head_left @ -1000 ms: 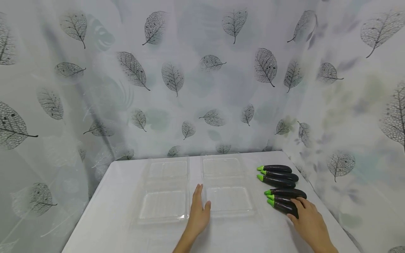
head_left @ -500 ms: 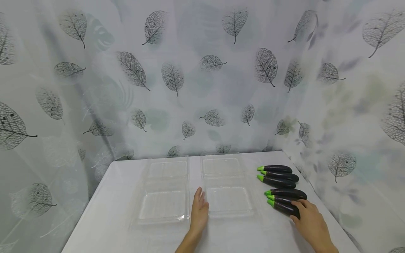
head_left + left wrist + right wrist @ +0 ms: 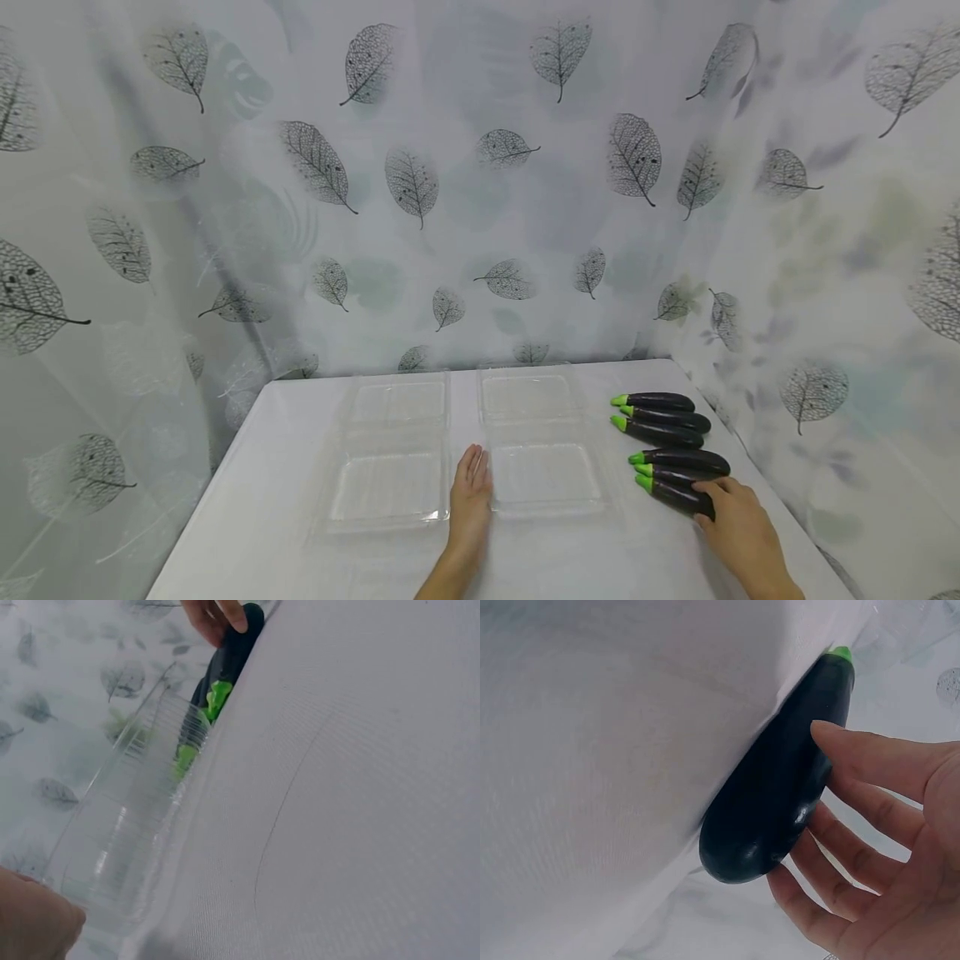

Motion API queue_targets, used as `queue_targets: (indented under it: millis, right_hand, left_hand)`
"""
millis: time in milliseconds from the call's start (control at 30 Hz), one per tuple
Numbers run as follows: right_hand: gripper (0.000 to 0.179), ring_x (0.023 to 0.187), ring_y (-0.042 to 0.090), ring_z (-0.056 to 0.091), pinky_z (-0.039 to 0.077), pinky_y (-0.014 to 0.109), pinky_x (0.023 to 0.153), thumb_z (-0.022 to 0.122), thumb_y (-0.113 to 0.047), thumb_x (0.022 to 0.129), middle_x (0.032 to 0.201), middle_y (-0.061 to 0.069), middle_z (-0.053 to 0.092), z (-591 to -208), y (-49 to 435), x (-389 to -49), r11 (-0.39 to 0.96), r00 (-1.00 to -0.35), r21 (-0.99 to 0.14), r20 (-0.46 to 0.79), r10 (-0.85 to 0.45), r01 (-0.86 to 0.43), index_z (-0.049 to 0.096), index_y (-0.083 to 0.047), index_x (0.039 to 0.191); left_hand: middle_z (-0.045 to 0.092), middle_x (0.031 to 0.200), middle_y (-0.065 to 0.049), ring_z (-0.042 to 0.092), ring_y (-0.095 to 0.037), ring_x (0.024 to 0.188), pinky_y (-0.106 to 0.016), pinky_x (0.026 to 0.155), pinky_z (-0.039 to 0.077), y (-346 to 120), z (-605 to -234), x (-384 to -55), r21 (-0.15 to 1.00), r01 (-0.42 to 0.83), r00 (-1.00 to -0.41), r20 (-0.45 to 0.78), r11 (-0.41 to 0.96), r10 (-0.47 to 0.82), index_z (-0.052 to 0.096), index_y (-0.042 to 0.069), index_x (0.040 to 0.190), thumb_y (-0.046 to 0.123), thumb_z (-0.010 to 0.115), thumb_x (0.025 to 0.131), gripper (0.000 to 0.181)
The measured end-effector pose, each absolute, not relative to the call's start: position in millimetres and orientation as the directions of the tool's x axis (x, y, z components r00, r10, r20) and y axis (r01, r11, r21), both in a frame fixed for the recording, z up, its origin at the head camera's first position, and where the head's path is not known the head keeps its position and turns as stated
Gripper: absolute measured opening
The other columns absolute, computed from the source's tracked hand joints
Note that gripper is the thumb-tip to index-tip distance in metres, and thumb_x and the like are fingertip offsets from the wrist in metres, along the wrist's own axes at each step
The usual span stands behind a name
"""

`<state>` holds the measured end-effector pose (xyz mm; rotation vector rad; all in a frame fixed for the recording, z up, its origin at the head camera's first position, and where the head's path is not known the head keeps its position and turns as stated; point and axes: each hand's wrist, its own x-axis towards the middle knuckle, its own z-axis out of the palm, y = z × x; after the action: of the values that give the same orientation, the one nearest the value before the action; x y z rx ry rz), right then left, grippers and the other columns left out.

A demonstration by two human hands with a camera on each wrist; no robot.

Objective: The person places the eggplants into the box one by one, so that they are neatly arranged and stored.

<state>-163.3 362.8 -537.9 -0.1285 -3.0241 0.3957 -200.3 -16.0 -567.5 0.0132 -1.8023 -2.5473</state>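
My right hand [image 3: 738, 529] is at the nearest eggplant [image 3: 681, 497] on the table's right side. In the right wrist view, the thumb lies on this dark, glossy eggplant [image 3: 780, 772] while the fingers curl round its far side. Two more eggplants lie just behind it, green stem ends pointing left. My left hand [image 3: 470, 508], fingers fairly straight, stands on edge by the left side of the near right clear plastic container [image 3: 547, 508]. The left wrist view has part of that hand [image 3: 34, 919] against the container's end [image 3: 112, 847]; its fingertips are hidden there.
Three more eggplants [image 3: 660, 431] lie farther back on the right. Clear containers also stand at near left [image 3: 386, 525], far left [image 3: 397, 382] and far right [image 3: 525, 372]. The white table [image 3: 255, 500] is bordered by a leaf-print curtain [image 3: 465, 225] behind and at both sides.
My left hand has turned more upright and drawn its thumb in, moving up close to the near right container. The right hand has shifted slightly right along the nearest eggplant, which has barely moved.
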Motion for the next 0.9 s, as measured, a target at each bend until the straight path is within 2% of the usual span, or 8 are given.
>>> queue_targets:
  millis: [267,533,900]
  right_hand:
    - [0.045,0.105,0.052,0.058,0.051,0.068,0.085,0.086,-0.007,0.08,0.115,0.032,0.06,-540.3,363.0,-164.6,0.96,-0.993,-0.268,0.059,0.102,0.082,0.07,0.006,0.12]
    - [0.041,0.108,0.056,0.057,0.05,0.071,0.086,0.086,-0.004,0.077,0.117,0.034,0.061,-540.5,362.7,-165.9,0.958,-0.991,-0.277,0.083,0.107,0.08,0.069,0.004,0.113]
    - [0.04,0.109,0.056,0.056,0.049,0.072,0.089,0.086,-0.005,0.078,0.117,0.034,0.061,-537.5,359.4,-166.6,0.957,-0.992,-0.266,0.031,0.125,0.112,0.069,0.005,0.113]
  left_hand:
    - [0.016,0.17,-0.028,0.018,-0.04,0.157,-0.045,0.128,0.019,-17.1,-567.3,-200.5,0.921,0.031,-0.999,0.023,-0.388,-0.025,0.017,-0.007,0.161,-0.01,0.039,0.106,0.06]
    - [0.015,0.171,-0.026,0.016,-0.038,0.159,-0.041,0.128,0.02,-17.5,-569.6,-199.9,0.883,0.011,-1.0,0.005,-0.469,-0.015,0.017,-0.006,0.162,-0.013,0.038,0.104,0.061]
    - [0.014,0.171,-0.024,0.016,-0.035,0.159,-0.038,0.128,0.021,-17.5,-569.1,-197.7,0.879,0.003,-1.0,0.0,-0.478,-0.007,0.019,-0.004,0.162,-0.014,0.038,0.104,0.062]
